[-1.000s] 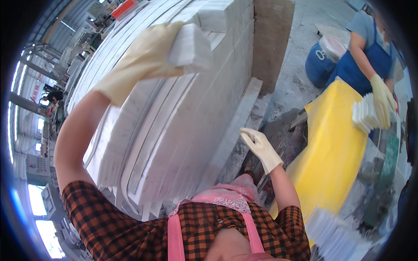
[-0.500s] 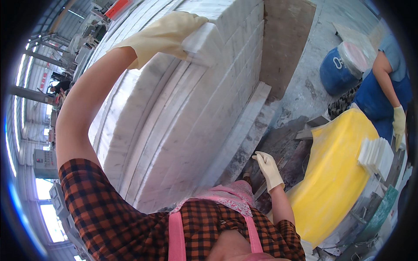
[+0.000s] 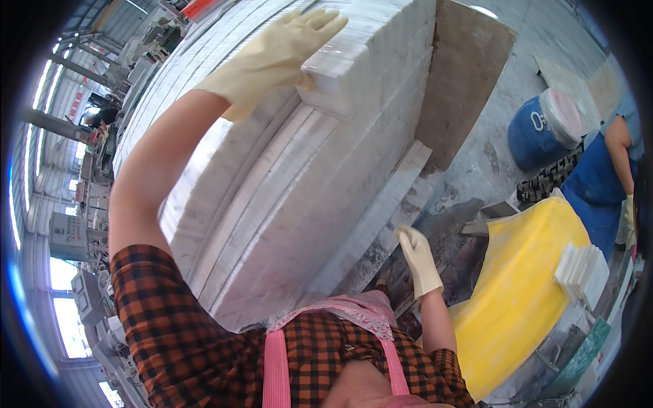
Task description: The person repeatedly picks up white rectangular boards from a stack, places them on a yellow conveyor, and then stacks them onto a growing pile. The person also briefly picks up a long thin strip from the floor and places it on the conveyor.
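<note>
So we've got our left arm (image 3: 160,160) bowed up the left of the frame, elbow bent, with the cream-gloved left hand (image 3: 272,61) at top centre. Its fingers (image 3: 320,20) are straight out, palm down, pointing to the upper right, so that hand's pretty flat and open. The white marble block (image 3: 330,90) is right by it, top centre, on the near upper corner of the marble stack (image 3: 326,163). We've got the fingers stretched over past the block's top and the thumb right at its left end; can't tell if they're actually touching. Our right hand (image 3: 418,262) hangs lower centre, between the stack and the yellow sheet (image 3: 513,292), fingers bent inward; we can't tell how tightly they're closed.
</note>
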A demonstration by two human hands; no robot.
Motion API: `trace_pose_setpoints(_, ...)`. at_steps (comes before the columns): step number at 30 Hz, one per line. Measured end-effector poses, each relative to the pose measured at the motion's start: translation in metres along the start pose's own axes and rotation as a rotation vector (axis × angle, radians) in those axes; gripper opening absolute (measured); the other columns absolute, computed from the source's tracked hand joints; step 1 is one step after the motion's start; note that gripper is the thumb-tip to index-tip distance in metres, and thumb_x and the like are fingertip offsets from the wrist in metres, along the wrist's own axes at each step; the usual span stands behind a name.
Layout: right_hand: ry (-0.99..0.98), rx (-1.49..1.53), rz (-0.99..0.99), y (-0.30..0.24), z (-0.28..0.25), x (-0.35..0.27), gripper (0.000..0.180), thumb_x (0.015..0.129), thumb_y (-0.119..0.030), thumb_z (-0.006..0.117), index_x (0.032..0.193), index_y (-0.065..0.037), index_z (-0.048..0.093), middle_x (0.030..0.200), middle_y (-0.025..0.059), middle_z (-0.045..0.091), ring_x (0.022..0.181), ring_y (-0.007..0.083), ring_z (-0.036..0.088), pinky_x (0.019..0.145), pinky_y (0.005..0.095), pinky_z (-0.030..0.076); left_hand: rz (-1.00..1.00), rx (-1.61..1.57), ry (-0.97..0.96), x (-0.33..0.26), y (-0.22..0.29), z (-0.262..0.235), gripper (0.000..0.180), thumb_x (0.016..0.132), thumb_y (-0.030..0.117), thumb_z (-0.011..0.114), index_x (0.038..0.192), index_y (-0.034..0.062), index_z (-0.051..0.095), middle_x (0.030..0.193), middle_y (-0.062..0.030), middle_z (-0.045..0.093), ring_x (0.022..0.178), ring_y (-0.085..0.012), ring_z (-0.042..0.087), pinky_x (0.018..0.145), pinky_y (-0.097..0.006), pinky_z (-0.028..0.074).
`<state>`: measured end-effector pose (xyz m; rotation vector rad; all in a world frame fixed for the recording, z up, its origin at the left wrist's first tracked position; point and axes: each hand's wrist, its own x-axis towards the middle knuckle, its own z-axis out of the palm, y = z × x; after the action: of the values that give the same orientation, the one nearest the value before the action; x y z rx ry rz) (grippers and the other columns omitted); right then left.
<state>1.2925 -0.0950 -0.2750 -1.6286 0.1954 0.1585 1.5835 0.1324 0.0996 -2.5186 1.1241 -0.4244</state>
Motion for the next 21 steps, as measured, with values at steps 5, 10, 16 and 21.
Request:
trace_pose_setpoints(5,0.107,0.117,-0.504,-0.121,0.023,0.09,0.079,0.1,-0.034,0.065,0.16,0.002,0.027,0.165,0.023,0.031,0.155,0.0313,0.027,0.125,0.0407,0.023,0.076,-0.045,-0.042,-0.019,-0.008,0.002,0.098,0.072,0.013,0.085,0.158,0.0126,0.037,0.159,-0.0106,0.044,0.142,-0.0288,0.048,0.124,-0.041,0.036)
trace_pose_setpoints(10,0.191,0.346,-0.619,-0.252,0.087,0.151,0.09,0.104,-0.049,0.054,0.163,0.002,0.008,0.171,0.0204,0.007,0.159,0.0296,0.007,0.128,0.0397,0.013,-0.092,-0.13,0.125,-0.096,-0.032,-0.016,0.08,0.086,0.018,0.077,0.156,0.0119,0.04,0.156,-0.0177,0.047,0.147,-0.0338,0.041,0.127,-0.043,0.026)
trace_pose_setpoints(16,0.31,0.484,-0.502,-0.29,0.127,0.174,0.087,0.108,-0.054,0.04,0.163,0.003,0.003,0.172,0.021,-0.002,0.16,0.0311,0.001,0.129,0.0394,0.008,-0.433,-0.402,0.131,-0.216,-0.065,-0.027,0.055,0.095,0.024,0.068,0.146,0.0094,0.054,0.149,-0.0158,0.056,0.141,-0.0344,0.048,0.118,-0.044,0.037)
trace_pose_setpoints(21,0.434,0.117,-0.561,-0.265,0.127,0.185,0.078,0.109,-0.048,0.039,0.161,0.006,0.015,0.169,0.0251,0.011,0.158,0.0342,0.01,0.129,0.0409,0.011,-0.499,-0.497,0.2,-0.237,-0.061,-0.016,0.052,0.095,0.029,0.068,0.142,0.0097,0.059,0.143,-0.0165,0.06,0.136,-0.0373,0.052,0.115,-0.044,0.039)
